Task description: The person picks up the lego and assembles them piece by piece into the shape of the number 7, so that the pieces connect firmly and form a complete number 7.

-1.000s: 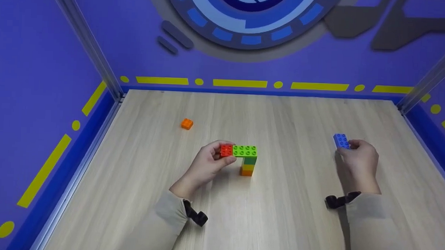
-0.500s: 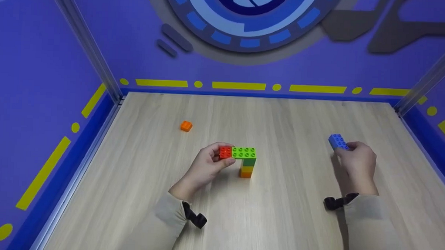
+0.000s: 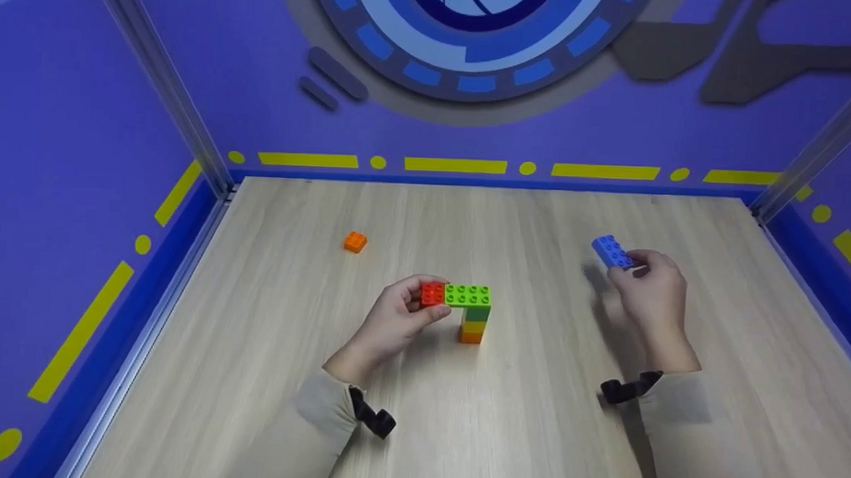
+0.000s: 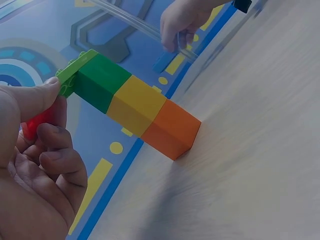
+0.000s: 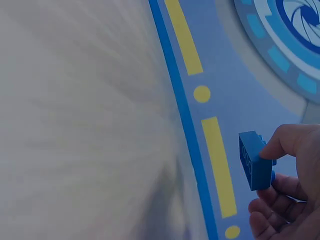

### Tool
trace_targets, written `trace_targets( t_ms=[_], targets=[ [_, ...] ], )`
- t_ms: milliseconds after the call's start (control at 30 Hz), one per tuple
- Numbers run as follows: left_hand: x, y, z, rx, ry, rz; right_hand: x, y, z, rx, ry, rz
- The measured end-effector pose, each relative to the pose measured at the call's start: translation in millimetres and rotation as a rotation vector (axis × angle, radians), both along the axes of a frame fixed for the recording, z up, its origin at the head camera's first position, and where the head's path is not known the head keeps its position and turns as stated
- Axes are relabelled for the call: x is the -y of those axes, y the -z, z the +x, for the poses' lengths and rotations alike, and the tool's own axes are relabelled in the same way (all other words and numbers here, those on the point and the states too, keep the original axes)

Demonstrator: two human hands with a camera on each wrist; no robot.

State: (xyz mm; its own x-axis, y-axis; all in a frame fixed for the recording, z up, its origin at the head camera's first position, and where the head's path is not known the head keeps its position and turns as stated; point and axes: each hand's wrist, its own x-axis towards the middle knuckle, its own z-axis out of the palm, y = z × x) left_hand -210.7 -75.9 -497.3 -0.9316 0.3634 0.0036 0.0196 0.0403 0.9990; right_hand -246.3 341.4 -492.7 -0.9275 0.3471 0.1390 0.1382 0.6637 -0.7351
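A loose orange brick [image 3: 355,242] lay toward the far left corner of the tabletop [image 3: 533,412]. The left hand [image 3: 393,310] pinched a red brick [image 3: 433,294] at the left end of a light green brick [image 3: 467,296], whose right end topped an upright stack [image 3: 473,327]. Well to the right — and nearer the tabletop's far edge — a blue brick [image 3: 611,252] hung raised, its long axis slanting from far left to near right, its near end gripped by the right hand [image 3: 651,295].
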Motion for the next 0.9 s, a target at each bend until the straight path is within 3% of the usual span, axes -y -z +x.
trace_targets(
  t_ms=[233, 567, 900],
  targets=[
    [-0.8, 1.1, 0.8, -0.008, 0.01, 0.004, 30.3, -11.5, 7.6, -0.095, -0.079, -0.027],
    [-4.1, -0.2, 2.6, 0.001, 0.028, 0.016, 79.9, -42.2, 34.0, -0.169, -0.25, -0.112],
    [-7.3, 2.0, 5.4, 0.006, 0.043, -0.001, 113.3, -54.4, 57.9, -0.26, -0.375, -0.113]
  ],
)
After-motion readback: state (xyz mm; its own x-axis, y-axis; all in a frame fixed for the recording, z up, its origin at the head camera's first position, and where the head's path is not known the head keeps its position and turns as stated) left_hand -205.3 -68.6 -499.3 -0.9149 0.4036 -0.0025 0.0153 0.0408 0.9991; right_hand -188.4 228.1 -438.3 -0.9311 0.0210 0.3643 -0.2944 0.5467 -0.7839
